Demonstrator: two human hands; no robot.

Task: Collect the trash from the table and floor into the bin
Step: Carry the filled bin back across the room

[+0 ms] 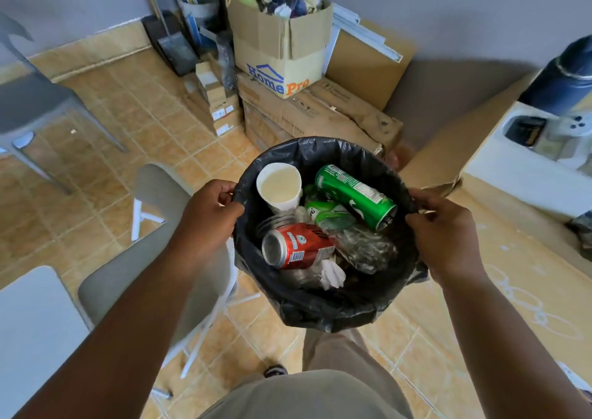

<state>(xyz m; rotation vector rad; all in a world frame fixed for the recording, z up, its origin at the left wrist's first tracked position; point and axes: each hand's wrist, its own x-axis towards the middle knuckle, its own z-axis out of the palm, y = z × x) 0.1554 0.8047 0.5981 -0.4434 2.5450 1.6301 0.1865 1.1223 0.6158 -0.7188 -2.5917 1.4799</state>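
Both grips are closed on the bin: the left grip (213, 209) pinches the left edge of its black liner (346, 153) with curled fingers and thumb, and the right grip (443, 233) has its fingers curled over the liner's right edge. Neither grip holds anything else.

Tan tiled floor (105, 124) fills most of the view. A bench (512, 274) with a pale yellow patterned cover runs along the right side. A grey chair (153, 258) stands at the left, just beside the left forearm. Against the far wall, a cardboard box (282, 50) printed "HomePro" sits on top of flatter cartons, stuffed with crumpled paper.

The bin (336, 313) hangs between the two grips in front of the person's legs, above the floor, its mouth open to the camera. Inside it, a green can (355, 194) lies tilted at the upper right, and a red can (298, 245) lies on its side at the lower left, its silver end facing left. A white cup (280, 186) stands at the upper left, mouth up. Crumpled clear plastic (365, 249) lies at the right, under the green can. A green-and-white wrapper (326, 213) sits between the cans, and a white tissue (333, 273) lies just below the red can.
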